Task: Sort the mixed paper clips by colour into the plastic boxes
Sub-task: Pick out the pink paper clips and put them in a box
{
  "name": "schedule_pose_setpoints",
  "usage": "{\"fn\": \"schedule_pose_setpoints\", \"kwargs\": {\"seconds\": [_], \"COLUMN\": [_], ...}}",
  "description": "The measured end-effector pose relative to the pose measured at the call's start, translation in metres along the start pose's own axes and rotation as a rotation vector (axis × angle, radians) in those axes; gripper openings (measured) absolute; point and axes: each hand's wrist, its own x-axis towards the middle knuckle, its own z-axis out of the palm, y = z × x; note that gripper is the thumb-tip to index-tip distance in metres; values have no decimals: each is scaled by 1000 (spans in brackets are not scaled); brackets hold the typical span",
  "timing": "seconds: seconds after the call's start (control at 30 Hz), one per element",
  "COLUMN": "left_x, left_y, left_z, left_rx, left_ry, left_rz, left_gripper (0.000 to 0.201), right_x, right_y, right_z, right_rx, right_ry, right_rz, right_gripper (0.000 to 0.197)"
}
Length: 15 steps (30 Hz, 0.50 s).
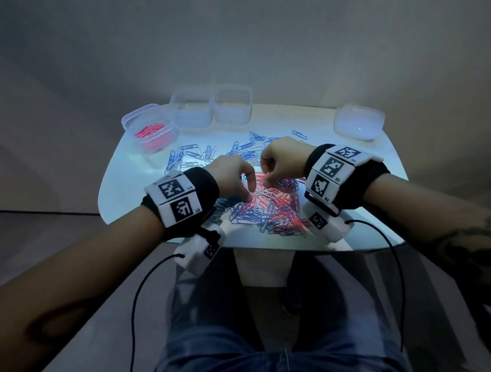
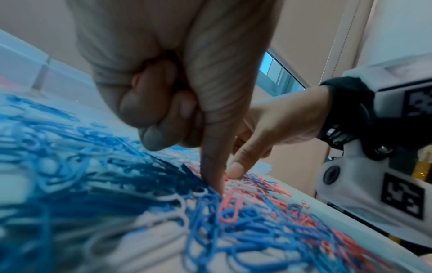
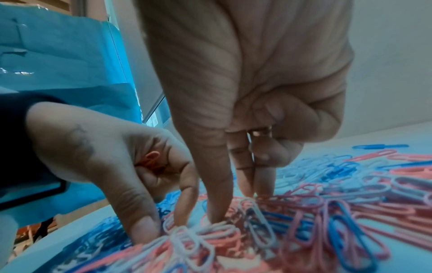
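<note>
Clips [image 1: 268, 210] in blue, pink and white lie heaped on the near half of the table [image 1: 378, 157], right under your hands, with a looser scatter of mostly blue ones [image 1: 192, 155] further back. Your left hand [image 1: 232, 178] has its thumb and forefinger pressed down into the pile while the other fingers curl into the palm; the right wrist view shows a few pink clips [image 3: 151, 160] tucked inside that curl. Your right hand [image 1: 282, 159] sits just beside it, thumb and two fingers [image 3: 243, 175] straight down, tips touching the pile, the last fingers folded; I cannot tell whether it has a clip pinched. Four boxes stand along the far edge: the left box [image 1: 149, 128] holds pink clips, two more [image 1: 191, 109] [image 1: 232, 105] stand touching each other beside it, and the fourth [image 1: 358, 120] sits well apart at the right corner.
</note>
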Motion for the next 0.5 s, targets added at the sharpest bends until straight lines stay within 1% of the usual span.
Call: {"fn": "schedule_pose_setpoints", "kwargs": {"seconds": [0.1, 0.17, 0.3, 0.4, 0.5], "left_x": [-1, -1, 0, 0, -1], "left_y": [-1, 0, 1, 0, -3], "left_z": [1, 3, 5, 3, 2], "left_rx": [-25, -51, -39, -32, -34], "left_ry": [33, 72, 74, 67, 80], "left_rz": [17, 44, 45, 34, 27], "left_gripper": [27, 31, 34, 31, 27], "right_x": [1, 3, 9, 17, 23], "right_y": [-3, -3, -8, -12, -16], "right_z": [2, 3, 0, -1, 0], "right_rx": [-41, -47, -25, -34, -75], "right_ry": [-10, -12, -28, -28, -4], "right_rz": [0, 9, 84, 137, 153], "right_gripper": [23, 19, 18, 28, 36]}}
